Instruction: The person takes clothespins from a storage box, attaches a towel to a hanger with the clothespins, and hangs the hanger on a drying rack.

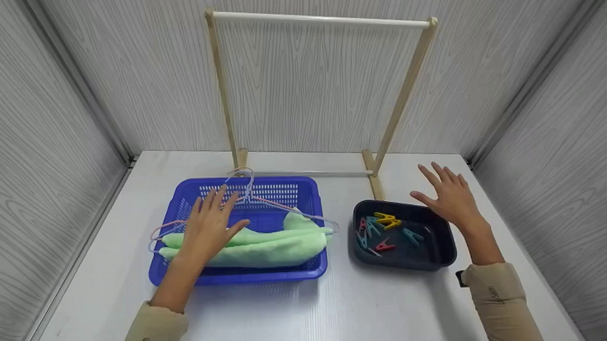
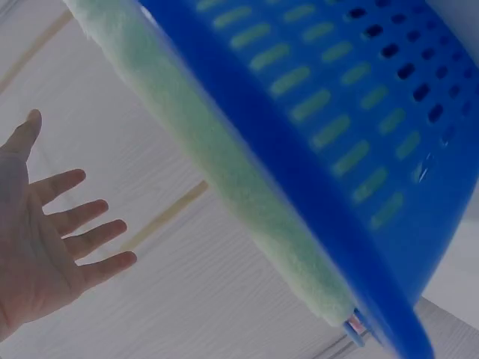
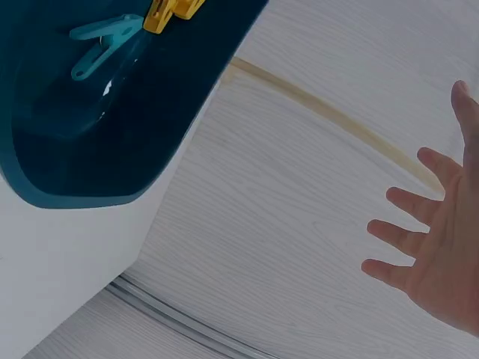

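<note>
In the head view my left hand (image 1: 208, 228) hovers over a blue basket (image 1: 239, 279), fingers spread and holding nothing. Light green fluffy cloths (image 1: 281, 249) lie across the basket on clothes hangers (image 1: 295, 211), one pink and one pale blue, whose hooks point toward the back. The left wrist view has the left hand (image 2: 45, 232) with its palm bare, apart from the cloth (image 2: 217, 164). My right hand (image 1: 451, 198), also spread, is above the right edge of a dark bin (image 1: 413, 262) of clothespins (image 1: 412, 236). Bare too is the right hand (image 3: 441, 232) in the right wrist view.
Behind the basket and bin stands a wooden rack (image 1: 404, 94) with a white top rod (image 1: 318, 19) and a lower rod. Grey wood-grain panels (image 1: 549, 131) enclose the white table (image 1: 334, 316) at the back and both sides.
</note>
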`<state>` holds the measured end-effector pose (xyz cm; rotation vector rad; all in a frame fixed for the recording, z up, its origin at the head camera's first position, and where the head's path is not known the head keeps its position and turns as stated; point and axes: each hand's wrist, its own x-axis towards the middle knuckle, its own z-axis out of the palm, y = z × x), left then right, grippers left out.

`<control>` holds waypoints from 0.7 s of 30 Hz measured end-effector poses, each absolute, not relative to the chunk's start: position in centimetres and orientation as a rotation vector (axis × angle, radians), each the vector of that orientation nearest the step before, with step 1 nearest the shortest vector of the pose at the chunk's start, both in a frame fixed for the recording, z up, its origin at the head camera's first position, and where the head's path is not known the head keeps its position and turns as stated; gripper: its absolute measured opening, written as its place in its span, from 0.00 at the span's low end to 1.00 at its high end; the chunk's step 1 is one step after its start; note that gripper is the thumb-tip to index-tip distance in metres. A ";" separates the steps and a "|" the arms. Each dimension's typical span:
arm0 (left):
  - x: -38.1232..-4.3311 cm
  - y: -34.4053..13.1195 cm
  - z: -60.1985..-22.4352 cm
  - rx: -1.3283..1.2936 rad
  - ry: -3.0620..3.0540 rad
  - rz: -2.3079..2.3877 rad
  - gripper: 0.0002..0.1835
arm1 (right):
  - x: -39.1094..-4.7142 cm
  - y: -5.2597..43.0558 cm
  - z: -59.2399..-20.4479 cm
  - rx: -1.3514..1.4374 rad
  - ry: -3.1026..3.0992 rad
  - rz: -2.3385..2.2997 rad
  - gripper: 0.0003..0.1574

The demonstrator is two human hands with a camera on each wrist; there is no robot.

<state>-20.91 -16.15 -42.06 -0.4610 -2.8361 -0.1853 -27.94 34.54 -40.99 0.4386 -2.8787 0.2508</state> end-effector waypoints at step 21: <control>-13.2 -13.5 -44.9 -0.877 -2.702 -0.363 0.23 | -27.2 31.9 -43.7 0.535 -3.040 0.328 0.41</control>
